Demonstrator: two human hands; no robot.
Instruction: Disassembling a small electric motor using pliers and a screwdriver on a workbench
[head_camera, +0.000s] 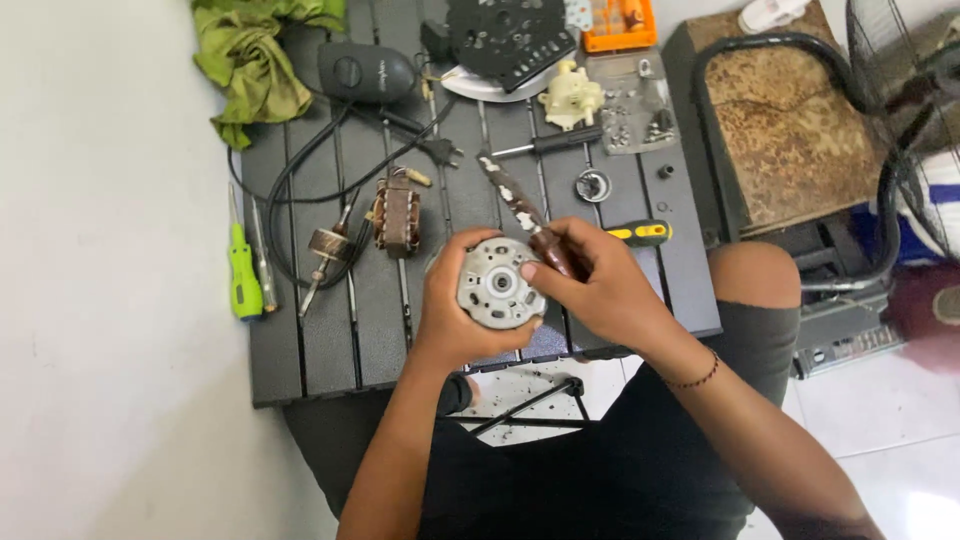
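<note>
Above the near edge of the dark slatted surface (320, 340), the left hand (455, 310) has its fingers wrapped around a round grey motor housing (497, 285). The right hand (595, 285) grips a worn brown-handled tool (515, 205), its fingers closed on the shaft, with the working end at the housing's face. If the tool slips off, it could jab the left thumb; loose screws (640, 115) near the far edge could roll away.

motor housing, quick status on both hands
Left hand grips round grey motor housing. Right hand holds brown-handled tool against it. Nothing in the way.
</note>
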